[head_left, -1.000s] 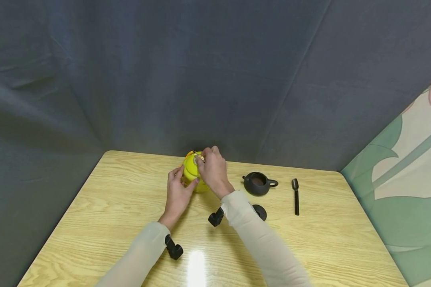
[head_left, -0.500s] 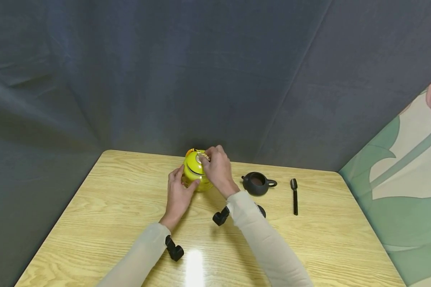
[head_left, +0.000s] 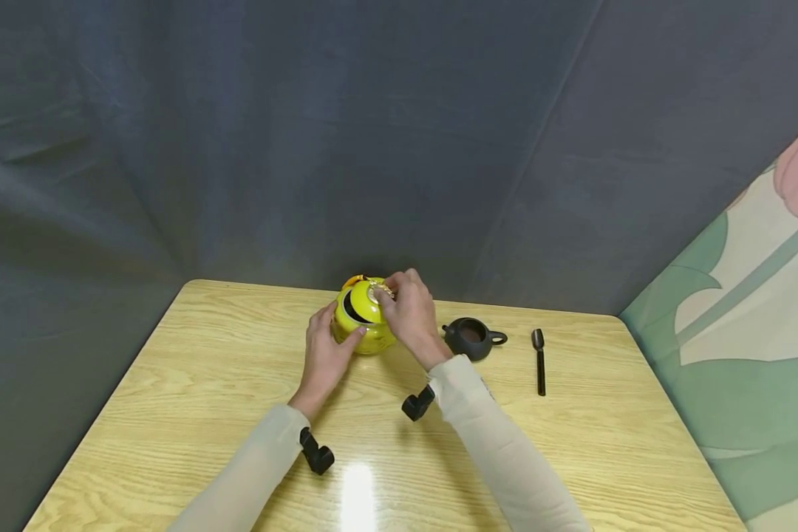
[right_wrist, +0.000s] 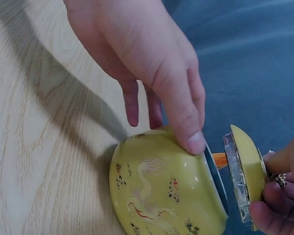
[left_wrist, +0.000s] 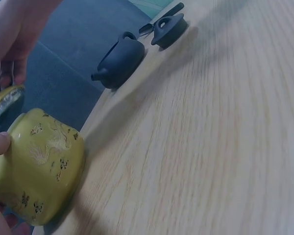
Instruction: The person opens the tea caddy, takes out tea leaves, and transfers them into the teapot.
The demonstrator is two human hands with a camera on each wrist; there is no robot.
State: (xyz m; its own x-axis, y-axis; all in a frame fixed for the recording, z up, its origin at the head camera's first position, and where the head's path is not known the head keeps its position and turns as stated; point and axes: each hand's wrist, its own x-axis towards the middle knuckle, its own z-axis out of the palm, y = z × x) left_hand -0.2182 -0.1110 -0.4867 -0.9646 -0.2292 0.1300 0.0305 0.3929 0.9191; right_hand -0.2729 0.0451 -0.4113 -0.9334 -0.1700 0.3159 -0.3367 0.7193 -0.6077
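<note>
A yellow porcelain jar [head_left: 375,343] with a dragon pattern stands near the table's back edge. My left hand [head_left: 324,356] holds it from the left, thumb and fingers spread round its body. With thumb and fingers my right hand [head_left: 408,314] pinches the metal knob of the jar's domed yellow lid [head_left: 366,301]. That lid [right_wrist: 250,169] is tilted and apart from the rim in the right wrist view, with a crinkled clear lining round its lower part. A dark gap shows between lid and jar. Something orange [right_wrist: 219,159] shows behind the gap.
Right of the jar stands a small dark teapot [head_left: 468,340] without its lid, brown inside. A black scoop [head_left: 539,362] lies further right. The teapot's lid [left_wrist: 169,31] rests on the table, hidden in the head view by the right sleeve. A dark curtain [head_left: 372,148] hangs behind.
My right hand has moved right and raised the lid off the jar, so the gap has opened and widened. My left hand keeps its hold on the jar.
</note>
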